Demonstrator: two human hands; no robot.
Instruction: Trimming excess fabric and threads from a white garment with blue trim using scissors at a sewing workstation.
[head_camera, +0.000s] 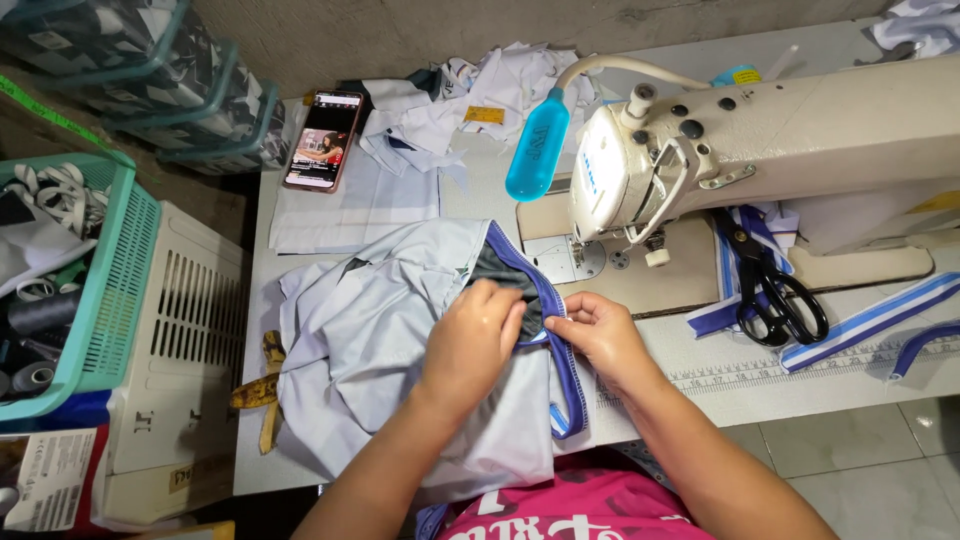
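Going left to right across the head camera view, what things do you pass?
Green basket → white slatted crate → banana peel → phone → left hand on the pale garment → right hand pinching its blue trim → sewing machine → black scissors → striped ribbon.

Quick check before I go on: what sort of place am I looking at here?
Most likely a small sewing workshop: an industrial sewing machine on the table, black scissors beside striped trim, and both hands on a pale grey garment.
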